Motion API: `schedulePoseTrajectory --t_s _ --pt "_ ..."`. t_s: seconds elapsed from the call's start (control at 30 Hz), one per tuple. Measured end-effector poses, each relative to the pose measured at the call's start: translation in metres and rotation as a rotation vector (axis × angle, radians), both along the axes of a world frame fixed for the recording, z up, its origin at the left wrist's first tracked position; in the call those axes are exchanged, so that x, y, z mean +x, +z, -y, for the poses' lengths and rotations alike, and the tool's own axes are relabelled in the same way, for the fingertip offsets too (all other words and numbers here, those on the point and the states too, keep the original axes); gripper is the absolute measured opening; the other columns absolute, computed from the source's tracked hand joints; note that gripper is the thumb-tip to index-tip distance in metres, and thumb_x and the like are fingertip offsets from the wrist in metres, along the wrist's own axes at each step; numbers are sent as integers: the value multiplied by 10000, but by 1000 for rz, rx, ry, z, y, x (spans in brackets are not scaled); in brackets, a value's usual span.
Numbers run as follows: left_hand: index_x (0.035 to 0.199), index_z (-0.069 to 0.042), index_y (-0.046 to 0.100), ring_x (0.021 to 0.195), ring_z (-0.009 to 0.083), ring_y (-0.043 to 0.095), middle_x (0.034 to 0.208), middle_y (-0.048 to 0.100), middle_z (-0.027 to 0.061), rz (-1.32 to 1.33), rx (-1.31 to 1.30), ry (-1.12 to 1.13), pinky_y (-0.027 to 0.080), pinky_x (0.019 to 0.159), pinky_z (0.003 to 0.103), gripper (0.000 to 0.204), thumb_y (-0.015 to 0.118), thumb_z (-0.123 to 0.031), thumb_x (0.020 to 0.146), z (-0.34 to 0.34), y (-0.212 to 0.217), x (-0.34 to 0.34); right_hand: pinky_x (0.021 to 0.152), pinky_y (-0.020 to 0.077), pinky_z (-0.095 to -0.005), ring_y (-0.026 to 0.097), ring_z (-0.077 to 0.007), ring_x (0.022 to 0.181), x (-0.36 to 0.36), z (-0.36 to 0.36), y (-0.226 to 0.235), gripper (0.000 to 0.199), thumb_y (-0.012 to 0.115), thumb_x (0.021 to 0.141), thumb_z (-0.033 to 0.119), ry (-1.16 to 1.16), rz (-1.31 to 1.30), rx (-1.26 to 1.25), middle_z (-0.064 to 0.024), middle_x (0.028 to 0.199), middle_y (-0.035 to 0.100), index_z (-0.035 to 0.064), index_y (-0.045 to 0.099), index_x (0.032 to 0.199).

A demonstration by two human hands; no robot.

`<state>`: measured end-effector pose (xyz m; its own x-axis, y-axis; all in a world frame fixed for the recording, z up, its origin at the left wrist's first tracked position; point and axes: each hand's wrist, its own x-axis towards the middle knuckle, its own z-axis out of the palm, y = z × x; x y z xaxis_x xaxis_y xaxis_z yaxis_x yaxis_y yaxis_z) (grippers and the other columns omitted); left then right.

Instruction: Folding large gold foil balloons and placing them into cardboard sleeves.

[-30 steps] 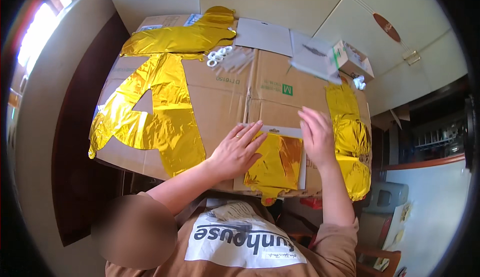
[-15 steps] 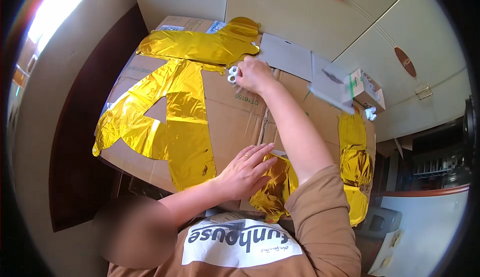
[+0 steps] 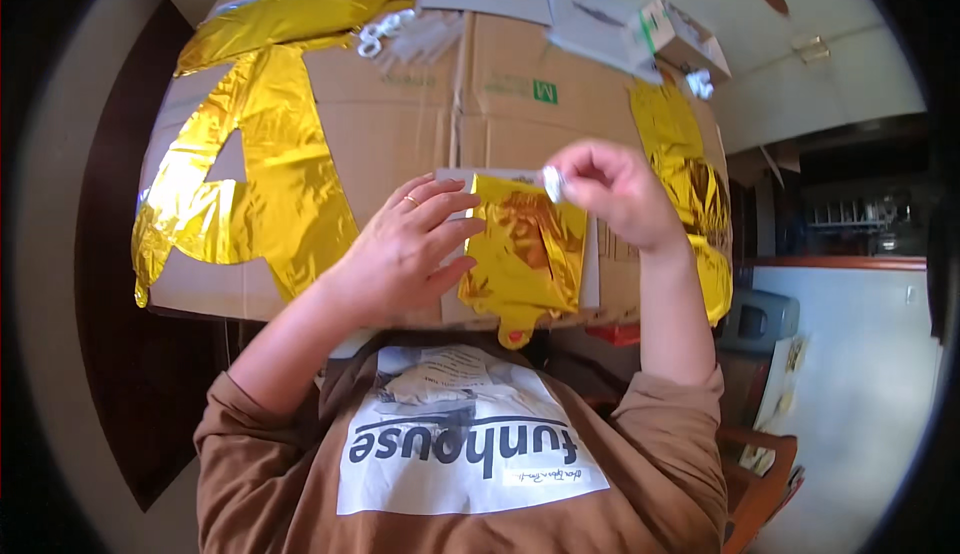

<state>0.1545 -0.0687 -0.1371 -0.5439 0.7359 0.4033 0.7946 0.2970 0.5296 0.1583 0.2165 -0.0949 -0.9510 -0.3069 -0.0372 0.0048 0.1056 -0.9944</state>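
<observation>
A gold foil balloon (image 3: pixel 530 254), folded into a flat rectangle, lies on a pale card (image 3: pixel 592 279) near the table's front edge. Its rounded tab sticks out toward me. My left hand (image 3: pixel 415 244) is open, fingers spread at the left edge of the foil. Above the far right corner, my right hand (image 3: pixel 620 189) pinches a small, shiny white piece (image 3: pixel 553 184); its exact kind cannot be made out. White ring-shaped rolls (image 3: pixel 371 44) sit farther back, beside several clear, thin plastic strips (image 3: pixel 425 44).
Flat cardboard (image 3: pixel 390 124) covers the table. A large gold foil letter balloon (image 3: pixel 290 144) lies left, another gold foil piece (image 3: pixel 290 19) behind it. More gold foil (image 3: pixel 670 139) lies right, near an open small box (image 3: pixel 680 39) and crumpled white bits (image 3: pixel 700 84). Cabinets stand behind.
My right hand has come back from the white rolls to the folded foil, carrying a small white piece. My left hand has shifted to the foil's left edge. The view has moved too.
</observation>
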Motion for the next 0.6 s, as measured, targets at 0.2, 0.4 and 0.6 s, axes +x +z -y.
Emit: schedulePoseTrajectory --t_s 0.2,0.4,0.6 --pt "1107 -24 654 1140 324 619 1151 643 143 -169 -114 -249 468 1061 484 385 771 -149 762 -11 -7 9 788 543 -310 693 -191 850 105 -18 -24 76 676 858 57 -108 -110 696 -126 1065 751 12 618 880" --pt "1043 -15 629 979 305 677 1031 663 133 -344 -263 -297 534 921 414 345 701 -148 733 -25 -14 18 684 538 -404 694 -313 772 109 -17 -40 113 678 813 113 -160 -204 795 -107 848 709 52 620 888" --pt "1061 -21 613 964 295 693 1007 673 132 -413 -205 -277 557 871 404 369 685 -109 710 -26 -19 25 694 538 -408 693 -319 783 111 -18 -41 107 681 810 110 -159 -276 800 -115 847 708 46 606 852"
